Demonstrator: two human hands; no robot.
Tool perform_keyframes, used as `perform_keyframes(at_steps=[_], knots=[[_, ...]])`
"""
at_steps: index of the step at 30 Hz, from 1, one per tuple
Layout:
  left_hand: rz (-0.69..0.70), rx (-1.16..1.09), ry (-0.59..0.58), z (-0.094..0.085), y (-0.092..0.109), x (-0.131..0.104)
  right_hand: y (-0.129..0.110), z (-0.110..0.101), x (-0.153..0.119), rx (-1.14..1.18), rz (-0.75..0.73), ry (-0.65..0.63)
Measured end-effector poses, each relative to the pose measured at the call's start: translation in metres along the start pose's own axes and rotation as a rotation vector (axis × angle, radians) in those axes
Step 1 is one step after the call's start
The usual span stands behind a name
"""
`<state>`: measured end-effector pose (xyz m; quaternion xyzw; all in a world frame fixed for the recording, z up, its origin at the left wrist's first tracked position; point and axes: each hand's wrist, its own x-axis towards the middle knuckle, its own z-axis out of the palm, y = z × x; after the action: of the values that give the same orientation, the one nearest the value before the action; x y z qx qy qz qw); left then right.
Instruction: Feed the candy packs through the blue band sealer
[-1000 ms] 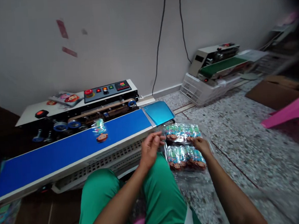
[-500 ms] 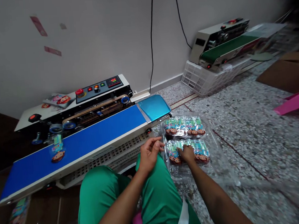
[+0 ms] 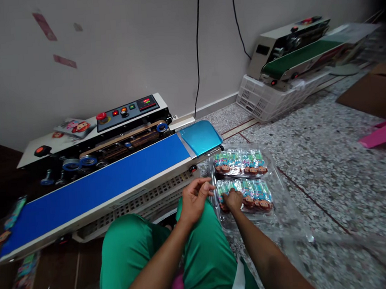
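Observation:
My left hand (image 3: 196, 201) hovers over my right knee, beside the tray's left edge, its fingers loosely bent and apart with nothing in them. Lower in the clear plastic tray (image 3: 286, 224), my right hand (image 3: 234, 200) has its fingers curled down on the left end of the near row of small printed packets (image 3: 254, 195); the fingertips are partly hidden. A second row of such packets (image 3: 240, 162) lies behind it. Off the left end of the blue conveyor belt (image 3: 116, 178) tips one packet (image 3: 14, 215).
Behind the belt stands a machine with a lit control panel (image 3: 127, 111); loose packets (image 3: 76, 127) lie on top. A blue end plate (image 3: 201, 138) sits near the tray. Farther right, another machine with a green belt (image 3: 302, 59) rests on a white crate (image 3: 259, 99).
My right hand has shifted left along the near row of packets. The packet on the belt has travelled left to its end. My left hand has hardly moved.

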<state>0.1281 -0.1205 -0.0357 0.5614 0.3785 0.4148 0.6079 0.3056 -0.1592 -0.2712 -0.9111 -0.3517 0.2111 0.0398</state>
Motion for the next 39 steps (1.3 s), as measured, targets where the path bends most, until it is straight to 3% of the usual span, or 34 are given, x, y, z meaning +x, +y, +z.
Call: perform_keyframes(at_steps=[9, 17, 26, 39], knots=[[-0.005, -0.011, -0.001, 0.000, -0.002, 0.000, -0.011, 0.008, 0.007, 0.130, 0.120, -0.117], [-0.014, -0.025, 0.001, 0.000, -0.001, 0.000, -0.017, 0.001, 0.004, 0.155, 0.136, -0.115], [-0.017, -0.018, -0.020, 0.003, -0.002, 0.002, -0.020, 0.006, 0.019, 0.310, 0.220, -0.352], [-0.035, -0.007, -0.018, 0.003, 0.000, 0.002, -0.017, 0.003, 0.017, 0.602, 0.182, -0.491]])
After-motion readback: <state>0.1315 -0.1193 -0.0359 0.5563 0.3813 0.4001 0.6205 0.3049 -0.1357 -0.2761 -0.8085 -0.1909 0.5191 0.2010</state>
